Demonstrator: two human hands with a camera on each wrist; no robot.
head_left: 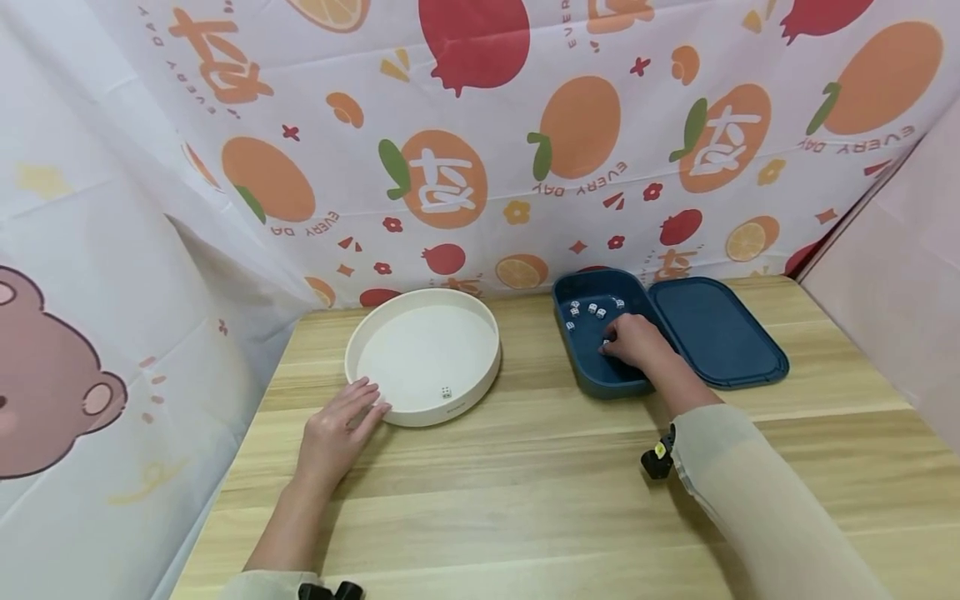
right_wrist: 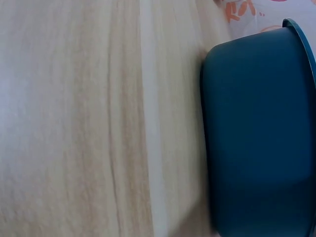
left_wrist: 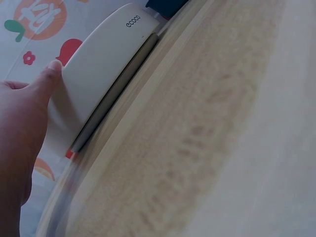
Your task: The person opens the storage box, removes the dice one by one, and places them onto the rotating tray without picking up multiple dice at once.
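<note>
Left of centre, the left hand (head_left: pixel 337 429), fingers loosely spread, rests on a white tray (head_left: pixel 422 350) bearing one die (head_left: pixel 446 392), apparently to steady it; right of centre, the right hand (head_left: pixel 636 338) pinches another die (head_left: pixel 606 342) inside a blue box (head_left: pixel 600 387).

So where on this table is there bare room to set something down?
Between the round tray and blue box, and nearer, between left forearm and right sleeve. It's crowded at the box: dice and right hand inside, lid alongside.

Fruit-print cloth (head_left: pixel 510 158) behind wood-grain table (head_left: pixel 480 500); bear-print sheet (head_left: pixel 135 325) left.
</note>
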